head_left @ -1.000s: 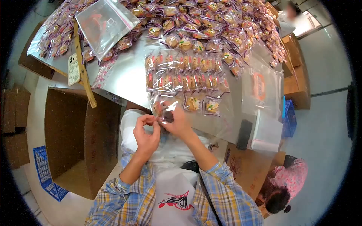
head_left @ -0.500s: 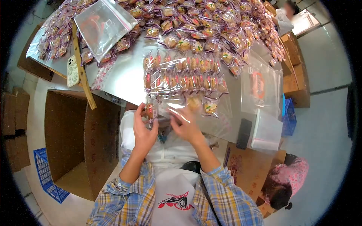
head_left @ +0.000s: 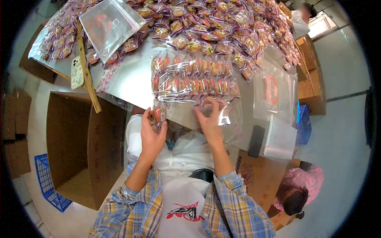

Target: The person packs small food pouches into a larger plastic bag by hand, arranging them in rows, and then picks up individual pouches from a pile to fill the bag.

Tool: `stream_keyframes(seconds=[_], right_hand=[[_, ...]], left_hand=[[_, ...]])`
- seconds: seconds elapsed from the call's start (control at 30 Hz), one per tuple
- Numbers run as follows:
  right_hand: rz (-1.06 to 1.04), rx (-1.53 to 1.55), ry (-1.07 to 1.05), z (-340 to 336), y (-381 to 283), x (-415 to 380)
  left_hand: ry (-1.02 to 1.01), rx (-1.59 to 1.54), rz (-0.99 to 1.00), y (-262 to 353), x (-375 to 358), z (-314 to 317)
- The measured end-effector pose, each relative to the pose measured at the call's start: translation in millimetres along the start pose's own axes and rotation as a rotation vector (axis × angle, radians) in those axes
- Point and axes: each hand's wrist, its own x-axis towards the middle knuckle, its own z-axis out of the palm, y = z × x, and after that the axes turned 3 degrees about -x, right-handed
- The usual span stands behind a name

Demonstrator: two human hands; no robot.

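Observation:
My left hand (head_left: 152,133) grips a wrapped pastry (head_left: 159,113) on its edge, between thumb and fingers, at the table's near edge. My right hand (head_left: 211,121) curls thumb and fingers around another wrapped pastry (head_left: 206,104), mostly hidden by the fingers. Just beyond both hands, two rows of wrapped pastries stand on edge in a clear plastic bag (head_left: 194,81). The bag's loose film reaches toward the right hand and glints there.
Heaped wrapped pastries (head_left: 222,23) cover the table's far side. Flat clear bags (head_left: 111,29) and a wooden strip (head_left: 88,73) lie left, near a patterned phone (head_left: 77,72). At right are a dark phone (head_left: 256,141) and more bags (head_left: 281,137). An open carton (head_left: 107,158) stands lower left.
My right hand has moved right and slightly away from me, onto the loose wrapped pastries there. My left hand keeps its pastry in nearly the same place.

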Motion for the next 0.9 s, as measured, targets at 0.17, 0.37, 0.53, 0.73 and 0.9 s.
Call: stream_keyframes(seconds=[0.17,0.37,0.53,0.73,0.9], right_hand=[[-0.141,0.008,0.064,16,25,-9],[-0.325,0.434,-0.221,28,-3,-46],[-0.228,0.497,-0.331,40,-35,-37],[0.038,0.904,-0.593,38,-8,-48],[-0.313,0.060,-0.112,7,-6,-37]], left_hand=[[0.001,0.027,-0.013,7,2,-2],[-0.001,0.042,0.001,1,0,1],[-0.019,0.127,0.038,6,-1,-2],[0.063,0.274,0.079,21,8,9],[0.111,0.248,0.124,20,11,19]])
